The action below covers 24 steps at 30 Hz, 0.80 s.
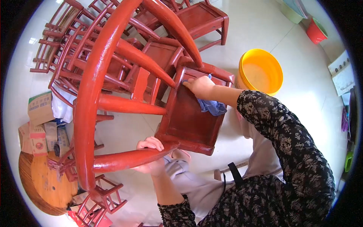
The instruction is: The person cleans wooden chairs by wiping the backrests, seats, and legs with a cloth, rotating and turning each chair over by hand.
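Note:
A red wooden chair (191,119) is tilted in front of me, its framed, recessed panel facing up and thick bars reaching left to a curved rail. My left hand (150,145) is wrapped round the lowest bar, close to the panel's corner. On the upper part of the panel, my right hand (202,87) presses a blue cloth (213,107), its fingers closed on it. Part of the cloth trails below the wrist toward the panel's right edge.
A yellow bucket (261,70) stands right of the chair. More red chairs (198,20) crowd the upper left. Cardboard boxes (41,108) and a round wooden tabletop (49,181) lie at the left. A small red stool (102,196) is at lower left, a red basin (316,31) at upper right.

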Each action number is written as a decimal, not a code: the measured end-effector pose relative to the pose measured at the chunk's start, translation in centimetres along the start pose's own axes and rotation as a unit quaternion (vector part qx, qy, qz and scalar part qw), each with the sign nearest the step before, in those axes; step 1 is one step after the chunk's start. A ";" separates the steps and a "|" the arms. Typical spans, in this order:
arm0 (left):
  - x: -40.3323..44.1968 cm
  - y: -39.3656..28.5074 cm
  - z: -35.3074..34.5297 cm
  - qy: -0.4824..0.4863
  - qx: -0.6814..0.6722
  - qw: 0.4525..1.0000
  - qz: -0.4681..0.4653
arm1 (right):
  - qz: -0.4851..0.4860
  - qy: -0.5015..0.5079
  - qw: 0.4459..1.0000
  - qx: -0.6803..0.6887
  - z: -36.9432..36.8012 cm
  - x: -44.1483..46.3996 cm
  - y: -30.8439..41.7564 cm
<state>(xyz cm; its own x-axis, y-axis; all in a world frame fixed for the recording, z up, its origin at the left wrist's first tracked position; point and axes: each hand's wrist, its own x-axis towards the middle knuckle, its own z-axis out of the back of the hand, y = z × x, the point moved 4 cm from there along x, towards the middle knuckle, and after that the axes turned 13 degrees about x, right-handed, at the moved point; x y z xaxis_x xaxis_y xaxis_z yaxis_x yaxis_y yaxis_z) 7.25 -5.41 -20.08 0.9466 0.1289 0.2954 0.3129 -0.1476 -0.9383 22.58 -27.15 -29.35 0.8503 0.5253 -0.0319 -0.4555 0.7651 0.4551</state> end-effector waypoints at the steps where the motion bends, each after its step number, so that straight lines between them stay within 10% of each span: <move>1: 0.0 0.0 0.0 -0.007 0.002 1.000 0.002 | -0.008 -0.022 1.000 -0.013 0.2 0.1 -0.2; 17: 0.0 -0.6 -0.5 0.004 0.013 1.000 0.001 | -0.177 -0.068 0.982 -0.029 1.3 1.7 -1.4; 24: -0.2 -0.2 -0.7 0.001 0.000 1.000 0.008 | -0.090 -0.128 0.979 0.132 0.6 2.6 -5.8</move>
<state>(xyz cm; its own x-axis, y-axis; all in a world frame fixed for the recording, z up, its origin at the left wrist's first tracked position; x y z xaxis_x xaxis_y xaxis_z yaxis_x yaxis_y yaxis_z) 7.05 -6.04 -19.80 0.9516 0.1254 0.2807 0.2979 -0.1495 -0.9428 27.60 -30.42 -31.58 0.9643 0.2535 0.0765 -0.2369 0.6964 0.6774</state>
